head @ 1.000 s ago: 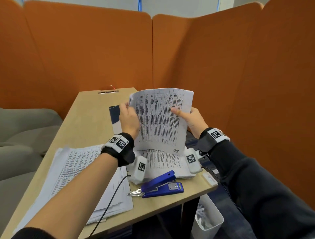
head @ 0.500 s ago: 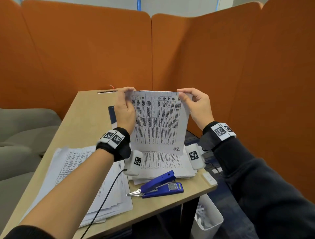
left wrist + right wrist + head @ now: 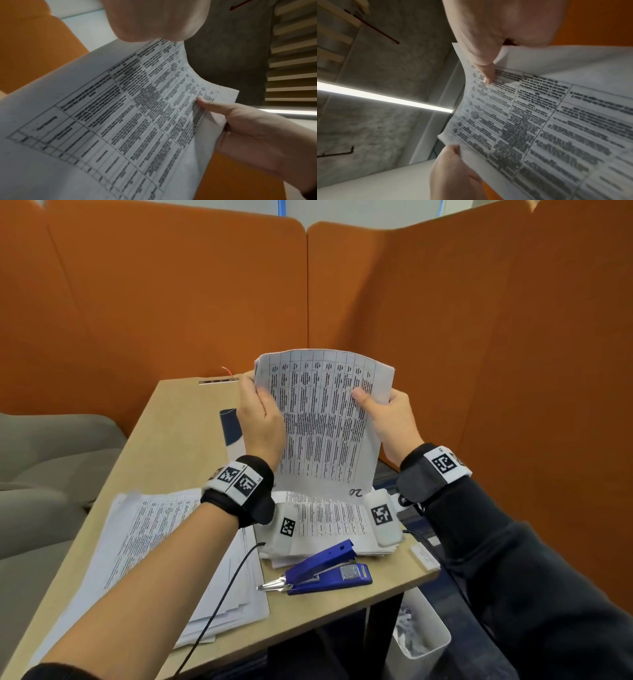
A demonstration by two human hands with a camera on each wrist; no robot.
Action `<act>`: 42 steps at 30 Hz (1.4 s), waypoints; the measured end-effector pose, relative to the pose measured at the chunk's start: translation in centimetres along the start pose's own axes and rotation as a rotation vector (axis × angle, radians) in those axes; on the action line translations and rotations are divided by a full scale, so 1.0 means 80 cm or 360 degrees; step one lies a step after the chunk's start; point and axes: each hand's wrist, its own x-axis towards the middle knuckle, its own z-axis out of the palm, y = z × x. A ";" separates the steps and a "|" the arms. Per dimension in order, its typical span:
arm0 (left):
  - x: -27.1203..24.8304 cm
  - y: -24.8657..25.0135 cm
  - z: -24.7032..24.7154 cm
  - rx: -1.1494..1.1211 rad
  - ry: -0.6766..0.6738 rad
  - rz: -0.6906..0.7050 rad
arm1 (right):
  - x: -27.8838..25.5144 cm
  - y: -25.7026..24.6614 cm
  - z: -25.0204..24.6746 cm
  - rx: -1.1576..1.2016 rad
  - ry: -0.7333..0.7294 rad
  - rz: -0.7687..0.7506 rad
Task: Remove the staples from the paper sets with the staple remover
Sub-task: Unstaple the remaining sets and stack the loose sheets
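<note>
Count: 1 held paper set (image 3: 325,419), 2 paper stacks (image 3: 164,549) (image 3: 329,522), 1 staple remover (image 3: 322,573), 1 bin (image 3: 421,635), 2 hands (image 3: 262,419) (image 3: 394,419).

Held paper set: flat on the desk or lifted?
Lifted. The paper set stands upright above the desk, left hand and right hand gripping its side edges.

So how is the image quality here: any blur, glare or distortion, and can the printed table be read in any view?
Head view: evenly lit, wide-angle bowing at the partition edges, paper set sharp but its print too small to read. Left wrist view: dim, left hand a blurred mass close to the lens, text smeared. Right wrist view: ceiling light strip blown out, right hand soft, table text blurred.
</note>
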 end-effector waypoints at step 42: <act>-0.012 -0.088 -0.196 0.0201 -0.0681 -0.1152 | -0.087 -0.011 0.075 -0.1512 -0.1300 -0.0034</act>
